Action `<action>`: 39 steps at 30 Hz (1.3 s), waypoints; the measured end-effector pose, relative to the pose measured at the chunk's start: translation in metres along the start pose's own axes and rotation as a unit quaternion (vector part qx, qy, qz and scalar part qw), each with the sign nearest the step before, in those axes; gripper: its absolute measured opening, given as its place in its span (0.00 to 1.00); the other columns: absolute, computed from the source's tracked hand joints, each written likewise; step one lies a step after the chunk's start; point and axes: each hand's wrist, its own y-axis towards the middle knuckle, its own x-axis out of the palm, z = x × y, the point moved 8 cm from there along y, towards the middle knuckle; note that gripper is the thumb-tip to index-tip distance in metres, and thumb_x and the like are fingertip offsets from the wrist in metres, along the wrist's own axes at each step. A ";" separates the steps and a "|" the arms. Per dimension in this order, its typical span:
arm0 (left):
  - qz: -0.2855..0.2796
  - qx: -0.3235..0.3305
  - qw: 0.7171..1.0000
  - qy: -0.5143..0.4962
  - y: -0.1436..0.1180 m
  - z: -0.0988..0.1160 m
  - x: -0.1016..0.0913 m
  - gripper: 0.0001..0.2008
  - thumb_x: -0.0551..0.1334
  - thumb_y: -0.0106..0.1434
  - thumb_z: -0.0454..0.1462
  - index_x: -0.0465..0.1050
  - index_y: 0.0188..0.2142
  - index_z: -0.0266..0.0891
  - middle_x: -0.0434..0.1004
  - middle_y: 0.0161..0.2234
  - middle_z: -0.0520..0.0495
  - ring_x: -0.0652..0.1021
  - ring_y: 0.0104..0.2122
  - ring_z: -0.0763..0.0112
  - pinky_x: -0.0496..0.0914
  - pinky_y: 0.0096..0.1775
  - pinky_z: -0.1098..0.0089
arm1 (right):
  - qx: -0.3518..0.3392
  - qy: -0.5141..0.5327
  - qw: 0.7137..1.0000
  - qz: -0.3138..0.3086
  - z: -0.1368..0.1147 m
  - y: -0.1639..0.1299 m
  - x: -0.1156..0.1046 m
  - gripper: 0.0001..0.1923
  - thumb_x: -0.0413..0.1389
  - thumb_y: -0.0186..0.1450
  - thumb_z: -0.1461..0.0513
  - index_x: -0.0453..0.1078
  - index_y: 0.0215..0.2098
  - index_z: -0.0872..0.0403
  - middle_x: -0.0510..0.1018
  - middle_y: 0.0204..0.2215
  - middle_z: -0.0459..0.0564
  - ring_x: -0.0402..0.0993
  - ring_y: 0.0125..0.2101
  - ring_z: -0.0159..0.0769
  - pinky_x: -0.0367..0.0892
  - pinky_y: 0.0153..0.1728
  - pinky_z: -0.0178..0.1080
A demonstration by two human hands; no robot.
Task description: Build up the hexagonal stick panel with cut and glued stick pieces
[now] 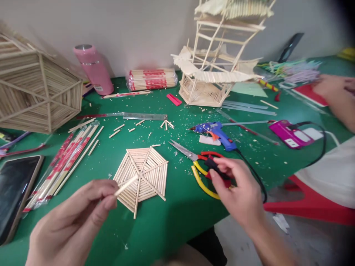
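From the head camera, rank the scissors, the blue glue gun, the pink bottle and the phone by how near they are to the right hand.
1. Scissors: touching the right hand, at its fingertips.
2. Blue glue gun: just behind the scissors.
3. Pink bottle: far back left, by the wall.
4. Phone: at the left edge, about as far as the bottle; too close to call.

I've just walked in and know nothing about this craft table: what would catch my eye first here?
Probably the tall stick tower at the back of the green table, and the big hexagonal stick panel at the far left. Nearer, the left hand pinches a thin stick over a small flat hexagon of sticks, while the right hand grips the red and yellow scissors beside a blue glue gun.
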 end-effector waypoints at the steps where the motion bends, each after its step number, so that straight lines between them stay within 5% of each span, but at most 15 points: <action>1: -0.007 -0.005 1.000 -0.017 0.004 0.003 0.004 0.02 0.64 0.55 0.35 0.74 0.30 0.45 0.73 0.30 0.52 0.73 0.33 0.69 0.67 0.32 0.74 | 0.010 -0.030 0.999 -0.021 0.011 0.001 -0.001 0.12 0.52 0.61 0.63 0.65 0.44 0.53 0.69 0.36 0.52 0.69 0.36 0.38 0.68 0.36 0.41; 5: 0.028 -0.069 0.979 -0.191 0.024 0.009 0.014 0.04 0.64 0.56 0.39 0.73 0.31 0.43 0.71 0.27 0.52 0.67 0.21 0.78 0.63 0.24 0.74 | -0.010 -0.118 0.979 -0.166 0.032 0.000 0.015 0.24 0.51 0.58 0.59 0.60 0.52 0.59 0.67 0.46 0.60 0.67 0.45 0.49 0.67 0.43 0.48; 8: 0.036 -0.096 0.956 -0.276 0.037 0.011 0.024 0.05 0.65 0.55 0.38 0.73 0.27 0.38 0.70 0.24 0.52 0.64 0.19 0.82 0.59 0.22 0.78 | -0.004 -0.163 0.960 -0.228 0.035 0.002 0.025 0.28 0.50 0.54 0.60 0.59 0.52 0.62 0.70 0.43 0.62 0.70 0.42 0.50 0.69 0.40 0.48; 14: 0.020 -0.112 0.910 -0.398 0.047 0.001 0.039 0.06 0.65 0.54 0.36 0.71 0.24 0.36 0.72 0.21 0.52 0.64 0.17 0.83 0.59 0.23 0.76 | 0.034 -0.191 0.957 -0.217 0.038 0.015 0.025 0.17 0.51 0.49 0.61 0.64 0.38 0.55 0.75 0.30 0.57 0.75 0.29 0.49 0.70 0.27 0.44; 18: 0.014 -0.123 0.902 -0.414 0.046 -0.013 0.042 0.07 0.66 0.52 0.37 0.72 0.24 0.35 0.72 0.21 0.52 0.64 0.17 0.83 0.59 0.24 0.76 | 0.021 -0.156 0.967 -0.202 0.033 0.014 0.018 0.15 0.51 0.53 0.59 0.62 0.40 0.53 0.76 0.33 0.55 0.77 0.31 0.47 0.71 0.27 0.43; 23: 0.014 -0.123 0.899 -0.421 0.046 -0.017 0.041 0.08 0.67 0.51 0.38 0.72 0.24 0.35 0.72 0.21 0.53 0.64 0.17 0.83 0.59 0.24 0.76 | 0.038 -0.001 0.975 -0.218 0.001 0.013 0.021 0.20 0.50 0.58 0.59 0.58 0.48 0.54 0.78 0.37 0.55 0.78 0.35 0.43 0.74 0.32 0.41; 29: 0.016 -0.125 0.897 -0.423 0.046 -0.017 0.041 0.09 0.67 0.52 0.39 0.72 0.24 0.35 0.71 0.20 0.52 0.62 0.17 0.84 0.56 0.22 0.77 | 0.053 0.148 0.941 -0.300 -0.042 0.007 0.048 0.23 0.55 0.57 0.60 0.55 0.49 0.53 0.78 0.37 0.53 0.79 0.30 0.37 0.75 0.29 0.31; 39: 0.010 -0.138 0.896 -0.423 0.038 -0.023 0.045 0.09 0.69 0.49 0.41 0.74 0.24 0.37 0.73 0.19 0.52 0.65 0.20 0.81 0.60 0.24 0.78 | -0.041 0.061 0.945 -0.318 -0.074 0.007 0.058 0.25 0.58 0.53 0.60 0.58 0.47 0.57 0.77 0.32 0.55 0.77 0.30 0.43 0.75 0.28 0.41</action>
